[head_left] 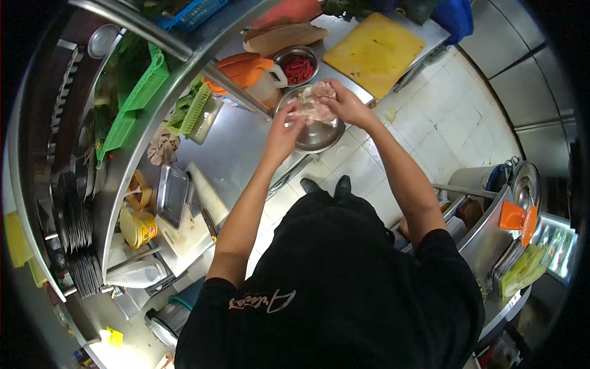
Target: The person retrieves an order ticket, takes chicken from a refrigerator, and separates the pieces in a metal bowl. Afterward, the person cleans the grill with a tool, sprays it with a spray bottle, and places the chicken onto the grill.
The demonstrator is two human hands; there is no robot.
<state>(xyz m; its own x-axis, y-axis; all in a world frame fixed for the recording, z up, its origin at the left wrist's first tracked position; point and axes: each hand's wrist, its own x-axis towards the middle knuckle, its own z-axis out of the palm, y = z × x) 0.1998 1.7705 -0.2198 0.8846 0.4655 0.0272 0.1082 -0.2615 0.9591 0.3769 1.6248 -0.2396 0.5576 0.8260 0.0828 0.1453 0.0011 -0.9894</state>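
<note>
Pale pinkish raw meat [314,106] is held up over a round steel bowl [319,139] near the edge of the steel counter. My right hand [348,106] grips the meat from the right side, its fingers curled over it. At the meat's left edge is my left hand [284,130], with bent fingers against it. Part of the bowl is hidden by the meat and hands. Just behind stands a smaller bowl of red chillies [298,66].
A yellow cutting board [375,54] lies at the back right. An orange-lidded jug [261,86] stands left of the bowls. A metal tray [173,195], a knife [210,225] and a white board [184,238] are at the left. A steel shelf rail [138,126] curves overhead.
</note>
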